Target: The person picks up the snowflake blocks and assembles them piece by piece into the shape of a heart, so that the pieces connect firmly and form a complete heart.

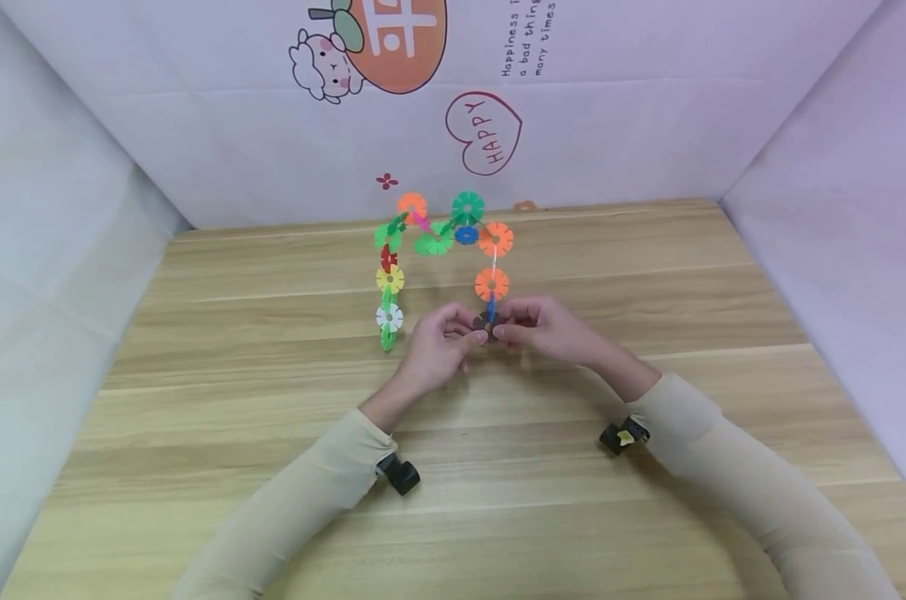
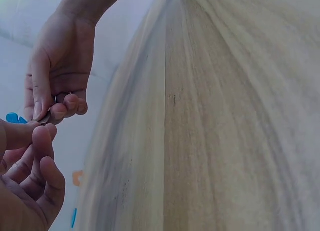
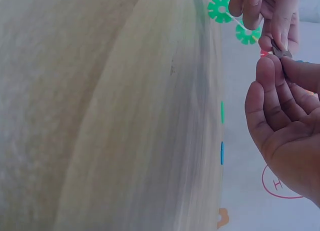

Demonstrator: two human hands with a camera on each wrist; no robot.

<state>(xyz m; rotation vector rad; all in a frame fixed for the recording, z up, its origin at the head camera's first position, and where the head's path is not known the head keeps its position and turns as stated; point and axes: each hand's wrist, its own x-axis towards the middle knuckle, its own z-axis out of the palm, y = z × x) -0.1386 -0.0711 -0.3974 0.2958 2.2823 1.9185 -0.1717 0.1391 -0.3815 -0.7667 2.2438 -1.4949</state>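
A dark brown notched plastic disc (image 1: 488, 323) sits between both hands at the near right end of a chain of linked discs. My left hand (image 1: 436, 348) pinches its left edge between thumb and fingers. On the opposite edge, my right hand (image 1: 553, 329) pinches it too. Fingertips hide much of the brown disc (image 3: 281, 52) in the right wrist view. Just beyond it, a blue disc (image 1: 492, 306) stands edge-on, joined to an orange disc (image 1: 492, 285). Another orange disc (image 1: 496, 239) lies farther back along the chain.
From there the chain bends left through a dark green disc (image 1: 468, 207), a light green disc (image 1: 439, 239) and an orange one (image 1: 412, 207). Its left side comes forward past a yellow disc (image 1: 390, 279) and a white disc (image 1: 389, 317). A printed cloth wall (image 1: 610, 142) rises behind the wooden table (image 1: 272, 400).
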